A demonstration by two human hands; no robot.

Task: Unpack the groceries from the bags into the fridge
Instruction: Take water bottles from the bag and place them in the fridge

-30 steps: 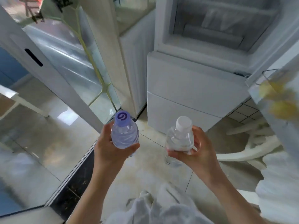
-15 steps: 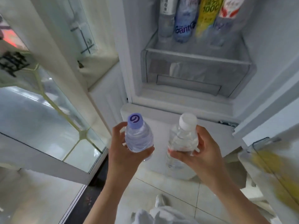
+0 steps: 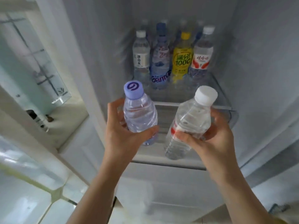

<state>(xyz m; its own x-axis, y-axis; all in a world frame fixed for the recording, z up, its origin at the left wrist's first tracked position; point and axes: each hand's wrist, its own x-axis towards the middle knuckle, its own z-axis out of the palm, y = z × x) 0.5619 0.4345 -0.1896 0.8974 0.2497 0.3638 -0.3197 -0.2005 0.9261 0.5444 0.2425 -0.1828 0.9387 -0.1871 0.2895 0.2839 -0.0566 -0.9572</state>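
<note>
Your left hand [image 3: 124, 135] sits at the centre of the frame, fingers and thumb curled round the lower body of a small clear plastic water bottle with a lilac cap [image 3: 140, 116]. The bottle stands nearly upright, its cap printed with a dark swirl and tipped slightly toward the upper left.

Your right hand [image 3: 208, 139] is just right of centre, gripping a clear ribbed plastic water bottle with a white cap and a red-and-white label band [image 3: 189, 122]. Your thumb presses across the label and your fingers wrap behind the bottle. This one leans, cap toward the upper right and base toward the lower left. The two bottles are near each other but apart.

Both are held in front of the open white fridge [image 3: 258, 78], which fills the upper and right parts of the frame. On its clear shelf [image 3: 215, 81], above your hands, four bottles stand in a row: a clear white-capped bottle with a pale label [image 3: 141, 55], a tall blue-capped bottle with blue lettering [image 3: 160, 62], a yellow bottle marked 100C [image 3: 182, 59] and a clear white-capped bottle with a red-and-white label [image 3: 201, 54]. More caps show dimly behind them, too blurred to tell apart.

A frosted glass panel [image 3: 37, 65] fills the upper left of the frame.
</note>
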